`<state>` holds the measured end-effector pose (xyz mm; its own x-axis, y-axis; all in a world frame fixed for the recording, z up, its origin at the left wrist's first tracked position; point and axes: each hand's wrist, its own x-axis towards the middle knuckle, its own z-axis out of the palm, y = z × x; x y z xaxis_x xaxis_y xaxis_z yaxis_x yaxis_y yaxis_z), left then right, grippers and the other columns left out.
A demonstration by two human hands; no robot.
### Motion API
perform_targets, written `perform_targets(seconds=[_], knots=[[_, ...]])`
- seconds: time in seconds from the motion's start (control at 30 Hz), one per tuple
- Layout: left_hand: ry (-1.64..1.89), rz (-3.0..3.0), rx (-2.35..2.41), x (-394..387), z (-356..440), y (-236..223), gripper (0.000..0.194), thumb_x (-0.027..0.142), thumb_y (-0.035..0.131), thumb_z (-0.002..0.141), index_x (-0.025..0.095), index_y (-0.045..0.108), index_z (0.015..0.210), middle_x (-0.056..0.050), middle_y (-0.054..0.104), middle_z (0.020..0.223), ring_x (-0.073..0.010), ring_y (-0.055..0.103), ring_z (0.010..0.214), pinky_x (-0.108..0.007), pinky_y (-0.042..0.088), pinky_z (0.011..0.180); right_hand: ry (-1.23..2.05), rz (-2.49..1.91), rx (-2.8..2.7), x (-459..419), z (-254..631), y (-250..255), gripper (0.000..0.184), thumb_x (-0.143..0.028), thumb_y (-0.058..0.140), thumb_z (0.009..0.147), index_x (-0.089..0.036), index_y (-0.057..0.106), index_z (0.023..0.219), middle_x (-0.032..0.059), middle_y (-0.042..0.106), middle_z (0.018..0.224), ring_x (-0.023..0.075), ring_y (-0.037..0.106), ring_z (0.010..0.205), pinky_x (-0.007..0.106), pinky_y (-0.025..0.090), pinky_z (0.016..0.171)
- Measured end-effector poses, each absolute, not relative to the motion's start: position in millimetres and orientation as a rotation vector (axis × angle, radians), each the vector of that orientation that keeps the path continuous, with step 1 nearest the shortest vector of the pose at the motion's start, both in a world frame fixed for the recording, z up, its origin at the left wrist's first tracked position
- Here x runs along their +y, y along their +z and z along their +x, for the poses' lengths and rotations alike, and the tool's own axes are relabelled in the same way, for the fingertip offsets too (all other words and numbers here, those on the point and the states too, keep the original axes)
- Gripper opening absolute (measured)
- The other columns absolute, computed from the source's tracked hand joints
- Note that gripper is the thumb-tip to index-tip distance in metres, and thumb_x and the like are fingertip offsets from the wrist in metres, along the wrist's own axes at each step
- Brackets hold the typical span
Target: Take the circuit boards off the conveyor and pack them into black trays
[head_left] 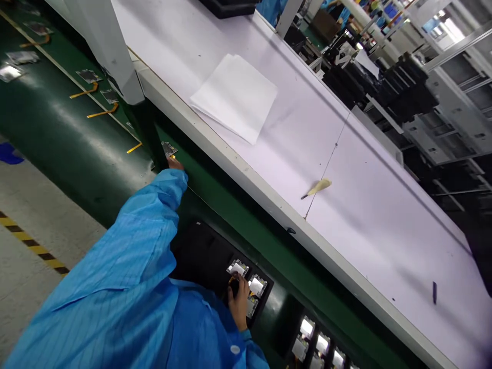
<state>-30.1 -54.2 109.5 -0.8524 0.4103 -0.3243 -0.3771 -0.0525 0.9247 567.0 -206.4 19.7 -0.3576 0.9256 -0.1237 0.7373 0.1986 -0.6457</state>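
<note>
My left hand reaches far forward over the green conveyor belt, at a circuit board with a yellow flex cable. Its fingers are mostly hidden, so its grip does not show. Close to my body, my right hand is bent over a black tray. Its curled fingers are at the lower edge of a circuit board with a silver shield, beside its orange flex cable. Two more boards, one of them a shielded board, lie in the tray; my right hand partly covers the other.
A second black tray with several boards is at the lower right. More boards with flex cables lie along the green belt. A white shelf runs above, holding white sheets and a yellow-wrapped tool. A pale post stands near my left arm.
</note>
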Motion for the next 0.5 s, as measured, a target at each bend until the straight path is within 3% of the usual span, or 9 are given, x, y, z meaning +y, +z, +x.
perform_targets(seconds=[0.07,0.17,0.4,0.5], knots=[[1.874,0.037,1.892,-48.7,-26.3,106.3,0.009,0.008,0.058,0.091,0.015,0.059,0.087,-0.017,0.066,0.119,-0.0348,0.003,0.166,-0.067,0.001,0.132,0.916,-1.603,-2.189,-204.9,566.1,22.4,0.049,-0.044,0.059,0.095,-0.024,0.065,0.139,0.0173,0.068,0.134,0.0405,0.061,0.13,0.06,0.048,0.112],[1.586,0.223,2.162,-38.3,-14.7,101.0,0.018,0.001,0.062,0.085,0.016,0.052,0.08,-0.022,0.063,0.121,-0.0375,0.017,0.16,-0.067,0.005,0.131,0.925,-1.626,-2.19,-204.4,562.9,26.8,0.049,-0.041,0.059,0.094,-0.022,0.066,0.139,0.0185,0.067,0.134,0.0403,0.06,0.13,0.06,0.047,0.113],[1.31,0.497,2.164,-19.9,55.2,81.2,0.035,0.017,0.082,0.073,0.02,0.047,0.068,-0.023,0.06,0.109,-0.0537,0.046,0.142,-0.065,0.032,0.122,0.934,-1.656,-2.183,-201.3,554.0,39.1,0.045,-0.037,0.058,0.091,-0.023,0.069,0.132,0.0173,0.067,0.131,0.0386,0.059,0.128,0.059,0.046,0.113],[1.168,0.713,2.158,-10.0,65.9,82.2,0.026,0.02,0.081,0.079,0.018,0.055,0.078,-0.024,0.061,0.112,-0.053,0.052,0.136,-0.064,0.035,0.12,0.94,-1.681,-2.18,-201.9,551.3,43.6,0.045,-0.036,0.057,0.091,-0.022,0.069,0.132,0.0172,0.067,0.131,0.0372,0.059,0.13,0.057,0.046,0.114]])
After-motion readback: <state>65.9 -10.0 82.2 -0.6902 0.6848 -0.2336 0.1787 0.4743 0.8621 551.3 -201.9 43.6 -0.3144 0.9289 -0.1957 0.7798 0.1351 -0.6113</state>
